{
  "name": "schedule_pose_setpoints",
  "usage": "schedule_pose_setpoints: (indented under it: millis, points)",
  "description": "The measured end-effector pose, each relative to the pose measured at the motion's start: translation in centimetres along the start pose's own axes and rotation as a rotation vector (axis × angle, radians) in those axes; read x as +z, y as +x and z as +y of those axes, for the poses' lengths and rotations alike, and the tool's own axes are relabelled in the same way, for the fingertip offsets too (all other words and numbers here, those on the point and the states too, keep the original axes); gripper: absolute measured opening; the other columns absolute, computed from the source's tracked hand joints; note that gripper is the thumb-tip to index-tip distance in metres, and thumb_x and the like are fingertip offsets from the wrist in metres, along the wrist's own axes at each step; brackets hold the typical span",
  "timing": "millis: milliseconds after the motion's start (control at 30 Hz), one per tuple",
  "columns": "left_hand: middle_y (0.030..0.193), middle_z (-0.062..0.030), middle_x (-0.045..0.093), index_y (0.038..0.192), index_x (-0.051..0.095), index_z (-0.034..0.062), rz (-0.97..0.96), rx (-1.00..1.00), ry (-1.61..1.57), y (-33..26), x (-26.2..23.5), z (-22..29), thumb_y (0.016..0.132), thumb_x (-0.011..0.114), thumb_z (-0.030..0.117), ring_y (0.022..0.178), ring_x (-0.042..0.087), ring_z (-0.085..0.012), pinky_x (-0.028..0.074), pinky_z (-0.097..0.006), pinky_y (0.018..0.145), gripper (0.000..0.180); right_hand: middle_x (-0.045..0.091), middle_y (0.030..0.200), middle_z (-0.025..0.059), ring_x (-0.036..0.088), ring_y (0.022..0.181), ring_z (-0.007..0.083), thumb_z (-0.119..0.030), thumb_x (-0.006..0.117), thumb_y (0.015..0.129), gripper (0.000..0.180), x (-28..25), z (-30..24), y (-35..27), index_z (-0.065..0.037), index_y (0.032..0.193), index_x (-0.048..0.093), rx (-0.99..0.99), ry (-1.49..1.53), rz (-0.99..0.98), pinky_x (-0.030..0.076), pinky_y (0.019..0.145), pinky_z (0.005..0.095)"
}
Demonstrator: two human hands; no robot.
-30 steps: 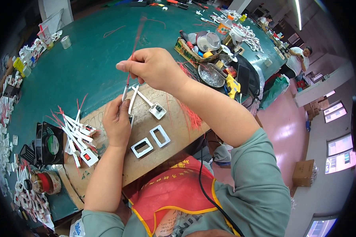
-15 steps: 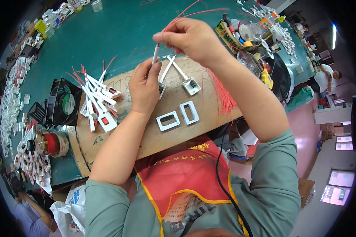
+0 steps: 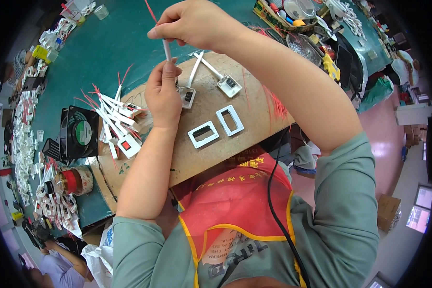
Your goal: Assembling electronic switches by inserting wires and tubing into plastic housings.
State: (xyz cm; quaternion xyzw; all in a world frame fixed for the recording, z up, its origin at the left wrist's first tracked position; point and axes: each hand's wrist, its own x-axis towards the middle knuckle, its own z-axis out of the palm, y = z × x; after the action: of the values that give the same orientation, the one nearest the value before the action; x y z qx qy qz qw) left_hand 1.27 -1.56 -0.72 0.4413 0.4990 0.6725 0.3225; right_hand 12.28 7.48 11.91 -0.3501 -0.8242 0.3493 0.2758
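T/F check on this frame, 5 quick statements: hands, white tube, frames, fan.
1. The right hand pinches a thin white tube. True.
2. The left hand rests flat on the green table. False: it is raised over the round wooden board, fingertips at the tube's lower end.
3. Two rectangular white frames lie on the board. True.
4. The black fan sits at the person's right. False: it is at the left.
5. No finished parts are piled up. False: a pile of white tubed parts with red wires lies by the fan.
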Motion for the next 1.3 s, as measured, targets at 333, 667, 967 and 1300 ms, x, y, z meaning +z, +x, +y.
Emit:
schedule_pose_setpoints:
  millis: [333,667,967,1300]
  points:
    - [0.085,-0.0029,0.062,0.105,0.062,0.0001,0.007,0.044,-0.100,0.3,-0.3,-0.7,0.097,0.054,0.025,0.081,0.054,-0.0098,0.043,-0.024,0.075,0.028,0.065,0.075,0.0044,0.057,0.065,0.0122,-0.036,0.072,0.079,0.032,1.5,0.9,0.8,-0.007,0.090,0.072,0.027,0.310,0.058,0.048,0.061,0.0281]
    - [0.083,-0.0030,0.062,0.104,0.063,0.0011,-0.014,0.022,-0.167,0.1,-0.2,-0.4,0.097,0.054,0.025,0.077,0.053,-0.0087,0.041,-0.023,0.070,0.026,0.067,0.080,0.0044,0.058,0.066,0.0123,-0.031,0.074,0.077,0.029,2.3,1.5,0.8,-0.007,0.092,0.072,0.068,0.489,0.096,0.050,0.064,0.0274]
    - [0.085,-0.0037,0.062,0.104,0.061,0.0008,-0.018,0.011,-0.204,0.2,0.2,-0.4,0.097,0.053,0.025,0.079,0.053,-0.0095,0.041,-0.023,0.070,0.026,0.068,0.082,0.0066,0.063,0.075,0.0161,-0.037,0.076,0.074,0.035,2.6,2.1,0.3,-0.007,0.091,0.072,0.017,0.262,0.061,0.050,0.069,0.0285]
    - [0.084,-0.0074,0.060,0.106,0.045,0.0027,0.190,-0.003,-0.269,0.8,-0.4,0.0,0.100,0.045,0.024,0.079,0.058,-0.0146,0.046,-0.025,0.070,0.022,0.068,0.086,0.0100,0.062,0.073,0.0213,-0.029,0.069,0.080,0.027,4.3,4.5,-4.9,-0.005,0.091,0.069,-0.125,-0.082,0.041,0.049,0.067,0.0327]
